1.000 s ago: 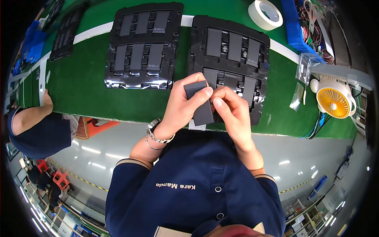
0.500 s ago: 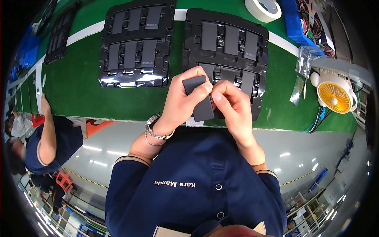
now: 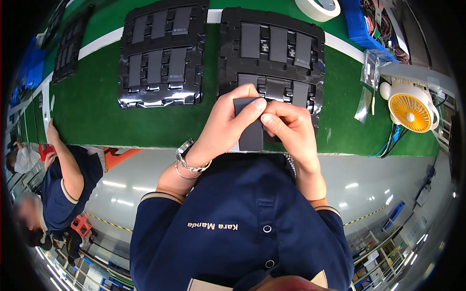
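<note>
Dark-grey block (image 3: 251,131) gripped in left hand (image 3: 234,115), near the bench (image 3: 160,127) edge; right hand (image 3: 294,128) curled at its side, I can't tell on what. Slack left grip could drop it.

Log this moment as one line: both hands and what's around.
left hand: holding dark block | right hand: at block's right edge | beyond: black tray, partly hidden | far right: fan

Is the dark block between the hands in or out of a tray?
Out. The left hand grips the dark block, thumb across its face, with the right hand at its edge.
</note>
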The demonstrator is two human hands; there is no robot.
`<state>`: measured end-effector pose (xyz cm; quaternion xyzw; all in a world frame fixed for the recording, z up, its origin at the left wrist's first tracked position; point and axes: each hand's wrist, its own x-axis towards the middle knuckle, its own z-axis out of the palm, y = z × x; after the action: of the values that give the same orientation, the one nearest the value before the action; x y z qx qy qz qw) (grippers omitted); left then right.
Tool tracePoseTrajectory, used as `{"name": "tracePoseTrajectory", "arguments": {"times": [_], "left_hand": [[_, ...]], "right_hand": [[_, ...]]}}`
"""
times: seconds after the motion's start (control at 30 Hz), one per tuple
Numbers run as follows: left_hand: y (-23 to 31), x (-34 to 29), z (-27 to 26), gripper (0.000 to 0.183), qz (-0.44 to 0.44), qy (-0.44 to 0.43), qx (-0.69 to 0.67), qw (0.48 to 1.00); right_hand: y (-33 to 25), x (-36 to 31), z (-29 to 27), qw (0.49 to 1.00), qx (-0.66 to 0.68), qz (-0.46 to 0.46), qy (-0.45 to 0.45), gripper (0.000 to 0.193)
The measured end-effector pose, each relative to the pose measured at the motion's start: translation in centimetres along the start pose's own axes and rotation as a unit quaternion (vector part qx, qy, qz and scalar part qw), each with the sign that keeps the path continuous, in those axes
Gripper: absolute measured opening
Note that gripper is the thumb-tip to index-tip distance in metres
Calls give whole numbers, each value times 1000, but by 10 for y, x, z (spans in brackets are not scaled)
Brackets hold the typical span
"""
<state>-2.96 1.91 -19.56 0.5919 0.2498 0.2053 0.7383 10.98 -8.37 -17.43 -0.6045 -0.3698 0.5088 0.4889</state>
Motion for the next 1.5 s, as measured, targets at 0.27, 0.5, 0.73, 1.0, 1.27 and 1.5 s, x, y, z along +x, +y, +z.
{"name": "tracePoseTrajectory", "arguments": {"times": [0.27, 0.5, 0.73, 1.0, 1.27, 1.5], "left_hand": [[0, 6, 0, 20, -73, -106, -124, 984], [6, 18, 10, 16, -10, -45, 260, 965], [-14, 46, 19, 24, 206, 19, 488, 848], [3, 28, 27, 21, 33, -19, 240, 970], [-5, 18, 30, 19, -65, 12, -246, 967], [-3, 11, 23, 22, -9, 78, -127, 989]], "right_hand": [[8, -5, -22, 999, 41, 2, -32, 21], [1, -17, -69, 845, -506, -149, 88, 44], [5, -15, -75, 759, -609, -229, 40, 46], [15, -14, -79, 686, -566, -381, 253, 30], [3, -20, -17, 784, -413, -426, 183, 25], [7, -20, -10, 989, 63, -86, 106, 17]]}}
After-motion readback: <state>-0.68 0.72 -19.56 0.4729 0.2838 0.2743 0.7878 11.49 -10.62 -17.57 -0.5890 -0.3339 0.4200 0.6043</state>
